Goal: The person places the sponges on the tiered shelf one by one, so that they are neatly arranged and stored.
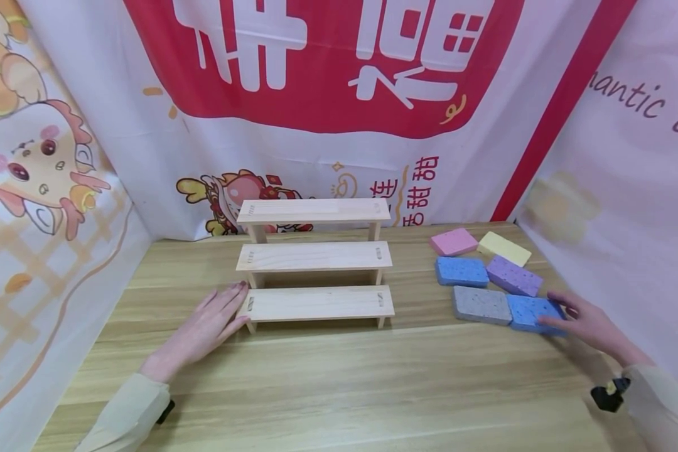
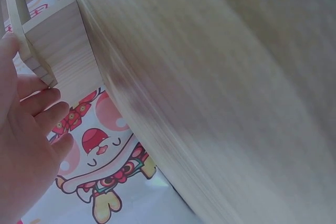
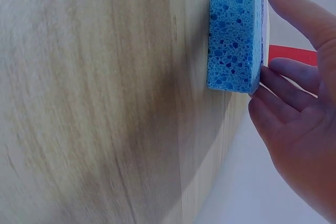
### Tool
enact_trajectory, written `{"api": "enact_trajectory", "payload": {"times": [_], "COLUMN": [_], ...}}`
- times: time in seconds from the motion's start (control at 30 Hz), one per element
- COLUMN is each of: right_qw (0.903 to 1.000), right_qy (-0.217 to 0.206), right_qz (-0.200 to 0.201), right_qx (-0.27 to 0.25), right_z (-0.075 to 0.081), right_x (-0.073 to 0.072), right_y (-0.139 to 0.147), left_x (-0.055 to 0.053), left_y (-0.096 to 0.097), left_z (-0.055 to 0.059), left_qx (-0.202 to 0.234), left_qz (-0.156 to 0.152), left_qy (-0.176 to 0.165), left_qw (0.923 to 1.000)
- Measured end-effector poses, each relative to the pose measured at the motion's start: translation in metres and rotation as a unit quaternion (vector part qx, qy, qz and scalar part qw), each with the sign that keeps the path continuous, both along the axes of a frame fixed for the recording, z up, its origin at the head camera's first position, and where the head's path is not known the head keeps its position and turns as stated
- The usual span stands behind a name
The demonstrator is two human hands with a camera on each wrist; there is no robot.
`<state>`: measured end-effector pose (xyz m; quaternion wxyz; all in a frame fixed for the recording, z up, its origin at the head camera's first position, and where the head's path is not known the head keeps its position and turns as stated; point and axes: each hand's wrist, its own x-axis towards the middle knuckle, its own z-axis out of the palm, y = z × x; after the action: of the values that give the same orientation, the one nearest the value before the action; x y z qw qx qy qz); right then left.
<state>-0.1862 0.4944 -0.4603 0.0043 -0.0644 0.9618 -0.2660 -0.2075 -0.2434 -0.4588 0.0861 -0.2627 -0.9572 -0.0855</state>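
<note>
A light wooden stand with three steps (image 1: 316, 304) stands on the table. My left hand (image 1: 211, 323) is at the left end of its lowest step, fingers nearly straight, fingertips right at the wood. The left wrist view shows the thumb and fingers around the step's end (image 2: 38, 69). On the right, my right hand (image 1: 590, 323) is at the outer end of a blue sponge (image 1: 533, 312), thumb and fingers spread apart. In the right wrist view, fingertips meet the corner of this blue sponge (image 3: 231, 35), with the thumb over its top side.
Beside the blue sponge lies a grey sponge (image 1: 482, 304). Behind them are another blue sponge (image 1: 461, 271), a purple one (image 1: 514, 275), a pink one (image 1: 454, 241) and a yellow one (image 1: 505, 248). Printed cloth (image 1: 328, 157) hangs along the back and both sides of the table (image 1: 339, 383).
</note>
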Motion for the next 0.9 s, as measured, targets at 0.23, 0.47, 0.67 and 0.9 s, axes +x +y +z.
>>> {"api": "enact_trajectory", "payload": {"times": [0.23, 0.47, 0.67, 0.9], "right_qw": [0.9998, 0.9988, 0.9988, 0.9982], "right_qy": [0.004, -0.009, -0.003, 0.009], "right_qz": [0.011, 0.02, 0.028, 0.027], "right_qx": [0.018, 0.044, 0.041, 0.054], "right_z": [-0.0009, -0.0017, -0.0034, -0.0004], "right_x": [-0.0009, -0.0025, -0.0046, -0.0025], "right_y": [-0.0006, -0.0041, -0.0039, -0.0011], "left_x": [0.0002, 0.0017, 0.0021, -0.0006], "left_y": [-0.0013, -0.0022, -0.003, -0.0021], "left_z": [-0.0006, -0.002, -0.0026, -0.0016], "left_qx": [-0.002, 0.0, 0.005, -0.005], "left_qz": [0.002, -0.006, -0.011, -0.007], "left_qy": [-0.004, 0.02, 0.038, 0.022], "left_qw": [1.0, 0.9998, 0.9992, 0.9997]}}
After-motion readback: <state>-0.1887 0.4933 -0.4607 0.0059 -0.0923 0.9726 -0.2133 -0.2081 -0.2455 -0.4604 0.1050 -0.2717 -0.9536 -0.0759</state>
